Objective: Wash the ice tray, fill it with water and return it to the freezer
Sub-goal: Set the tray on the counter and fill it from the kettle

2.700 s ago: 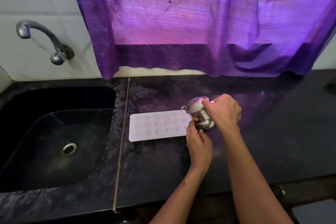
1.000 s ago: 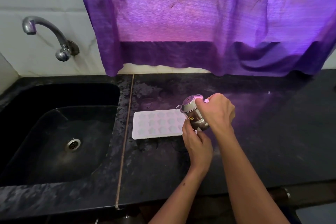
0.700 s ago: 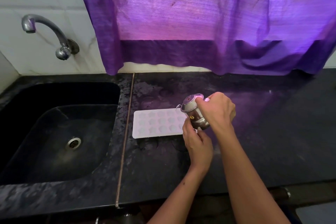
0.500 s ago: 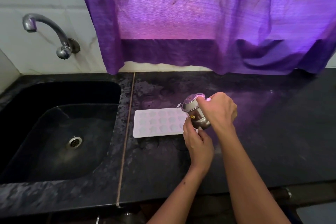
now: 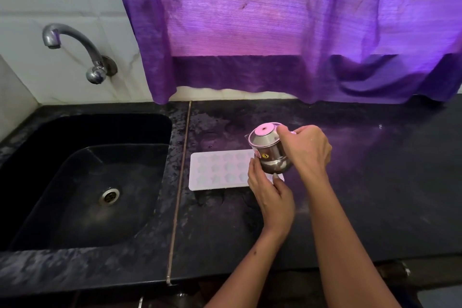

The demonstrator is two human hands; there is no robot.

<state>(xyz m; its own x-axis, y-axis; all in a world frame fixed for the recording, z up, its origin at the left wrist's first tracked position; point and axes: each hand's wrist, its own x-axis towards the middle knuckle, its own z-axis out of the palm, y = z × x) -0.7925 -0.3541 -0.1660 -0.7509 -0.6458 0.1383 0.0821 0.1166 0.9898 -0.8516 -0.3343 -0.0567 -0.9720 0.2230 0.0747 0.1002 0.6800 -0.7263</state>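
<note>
Ice tray: one; white, flat on the dark worktop, just right of the sink; long side parallel to the worktop edge; right end hidden under the hands and the pot.
Cavities: star-like, in three rows; full count impossible, right part covered; water level in them too faint to tell.
Steel pot: one; small, with a lid; held tilted above the right end of the tray, spout toward the tray; probably pouring, though no stream visible.
Right hand: grip closed round the pot, from its right side.
Left hand: fingers curled against the pot from below, supporting it.
Handling of tray: likely thin plastic, light, somewhat bendable; wet and slippery; once full, easy to spill; better taken by both short ends, kept level, carried slowly.
Tap: one, on the wall above the sink; no water running.
Curtain: one, purple, hanging behind the worktop.
</note>
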